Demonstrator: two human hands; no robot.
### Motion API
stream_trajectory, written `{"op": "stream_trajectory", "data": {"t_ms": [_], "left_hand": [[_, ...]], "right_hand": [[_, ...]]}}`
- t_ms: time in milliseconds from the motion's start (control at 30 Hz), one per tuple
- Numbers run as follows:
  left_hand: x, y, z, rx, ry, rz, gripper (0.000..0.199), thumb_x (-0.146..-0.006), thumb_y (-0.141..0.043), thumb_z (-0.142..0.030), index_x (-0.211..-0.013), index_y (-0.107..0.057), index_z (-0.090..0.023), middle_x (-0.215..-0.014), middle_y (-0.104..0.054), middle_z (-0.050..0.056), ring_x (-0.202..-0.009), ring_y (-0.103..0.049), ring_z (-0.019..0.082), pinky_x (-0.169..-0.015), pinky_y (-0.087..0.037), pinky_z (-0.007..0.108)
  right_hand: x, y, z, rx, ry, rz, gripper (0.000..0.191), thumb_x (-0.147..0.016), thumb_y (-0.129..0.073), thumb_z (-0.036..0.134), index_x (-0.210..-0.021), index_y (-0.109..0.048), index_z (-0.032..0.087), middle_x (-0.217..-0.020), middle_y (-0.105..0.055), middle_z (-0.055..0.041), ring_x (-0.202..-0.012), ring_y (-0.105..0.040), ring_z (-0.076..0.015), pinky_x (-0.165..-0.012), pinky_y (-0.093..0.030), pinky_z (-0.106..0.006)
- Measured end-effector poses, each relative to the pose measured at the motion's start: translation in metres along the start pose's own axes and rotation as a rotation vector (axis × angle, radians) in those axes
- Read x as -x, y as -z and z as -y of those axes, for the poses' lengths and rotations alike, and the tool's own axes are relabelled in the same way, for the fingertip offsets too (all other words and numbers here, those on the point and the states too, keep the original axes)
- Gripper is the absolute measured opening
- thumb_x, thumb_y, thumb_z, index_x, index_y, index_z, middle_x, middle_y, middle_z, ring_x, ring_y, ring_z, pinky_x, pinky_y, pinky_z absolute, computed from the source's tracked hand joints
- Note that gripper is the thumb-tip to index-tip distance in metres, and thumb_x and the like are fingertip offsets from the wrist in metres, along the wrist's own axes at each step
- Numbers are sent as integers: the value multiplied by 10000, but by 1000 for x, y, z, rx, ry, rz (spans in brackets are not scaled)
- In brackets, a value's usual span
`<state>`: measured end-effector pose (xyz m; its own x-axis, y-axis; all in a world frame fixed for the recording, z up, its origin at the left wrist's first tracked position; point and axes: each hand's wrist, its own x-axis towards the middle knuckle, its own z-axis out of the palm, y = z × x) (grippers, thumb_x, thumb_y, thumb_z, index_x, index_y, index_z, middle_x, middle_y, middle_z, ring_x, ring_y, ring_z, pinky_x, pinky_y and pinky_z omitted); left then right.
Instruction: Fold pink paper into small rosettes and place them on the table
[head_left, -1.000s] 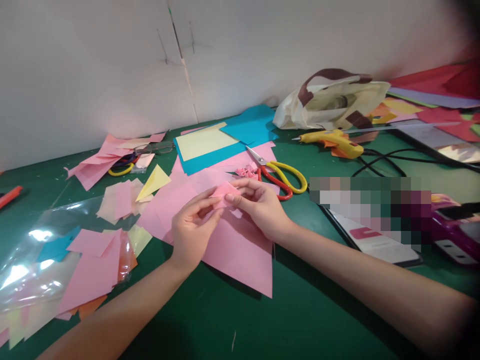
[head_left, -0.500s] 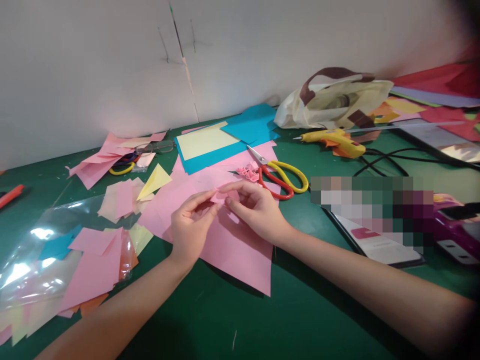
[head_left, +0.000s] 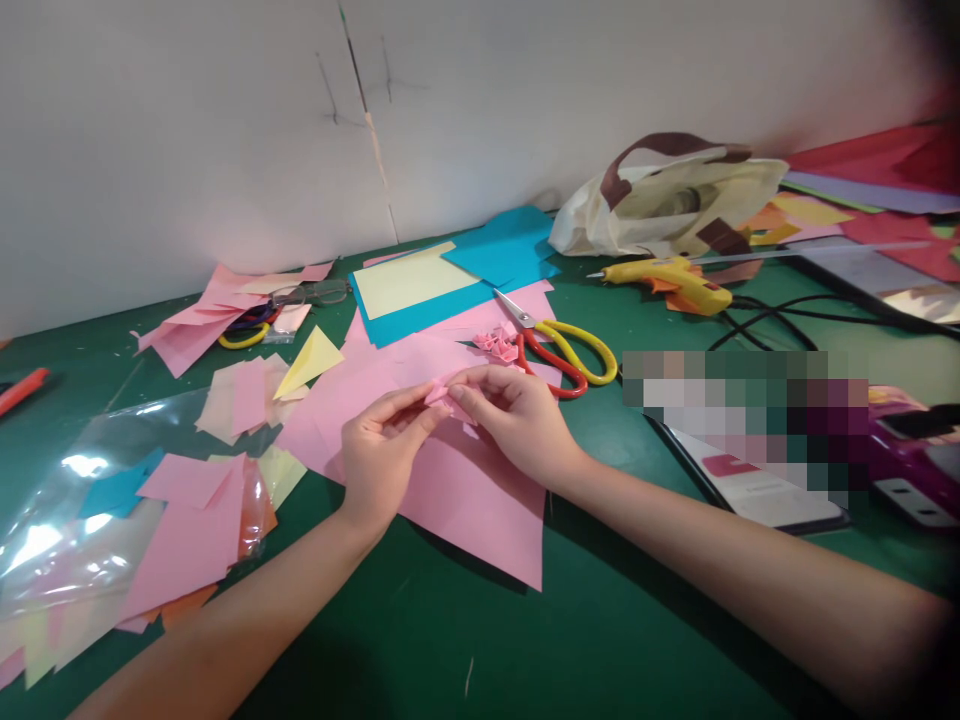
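Observation:
A small folded piece of pink paper is pinched between the fingertips of both hands. My left hand grips its left side, and my right hand grips its right side, thumb and fingers pressed together. Beneath them lies a large pink sheet. Just beyond my right hand are small folded pink pieces and scissors with one red and one yellow handle. The fingers partly cover the held paper, so its exact shape is unclear.
Left are paper scraps and a clear plastic bag. Blue sheets lie behind. At right are a yellow glue gun with black cables, a cloth bag, a phone and a purple power strip. A wall stands behind.
The held pink paper has become narrower and more folded between my fingertips. My right fingers have shifted slightly; both arms are nearly unmoved.

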<state>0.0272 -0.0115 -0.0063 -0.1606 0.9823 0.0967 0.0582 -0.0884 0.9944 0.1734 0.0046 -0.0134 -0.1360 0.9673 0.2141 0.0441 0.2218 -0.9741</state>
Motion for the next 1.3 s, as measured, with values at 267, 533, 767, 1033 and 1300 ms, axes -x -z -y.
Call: {"op": "stream_trajectory", "data": {"t_ms": [267, 533, 767, 1033, 1300], "left_hand": [[1, 2, 1, -54, -89, -1, 109, -724, -722, -292, -804, -757, -227, -888, -753, 43, -883, -690, 197, -848, -555, 347], [0, 2, 3, 0, -13, -40, 175, -658, -775, -292, -807, -750, -203, -826, -761, 54, -777, -708, 190, -771, -582, 333], [0, 4, 6, 11, 18, -43, 186, -657, -775, -323, -797, -759, -202, -756, -755, 44, -667, -691, 164, -684, -590, 302], [0, 1, 0, 4, -17, -7, 106, -671, -762, -283, -748, -755, -211, -829, -757, 45, -822, -697, 192, -815, -561, 337], [-3, 1, 2, 71, 46, -24, 118, -643, -779, -251, -714, -715, -181, -725, -724, 13, -705, -668, 128, -719, -547, 246]], "right_hand": [[2, -1, 3, -38, 56, -17, 104, -765, -694, 294, -824, -724, 214, -798, -725, -26, -704, -637, -147, -633, -506, -287], [2, -1, 4, 36, 81, -56, 77, -768, -684, 265, -793, -724, 204, -685, -699, -12, -644, -615, -141, -628, -502, -296], [4, -1, 3, 62, 59, -40, 155, -800, -653, 311, -866, -714, 185, -753, -713, -37, -564, -569, -119, -565, -476, -286], [3, 0, 1, 84, 124, -55, 101, -814, -638, 294, -839, -671, 201, -783, -678, -27, -664, -566, -135, -588, -435, -280], [3, 0, 1, 111, 83, -71, 223, -807, -645, 299, -1003, -658, 192, -563, -386, 67, -497, -345, -84, -458, -281, -246]]}}
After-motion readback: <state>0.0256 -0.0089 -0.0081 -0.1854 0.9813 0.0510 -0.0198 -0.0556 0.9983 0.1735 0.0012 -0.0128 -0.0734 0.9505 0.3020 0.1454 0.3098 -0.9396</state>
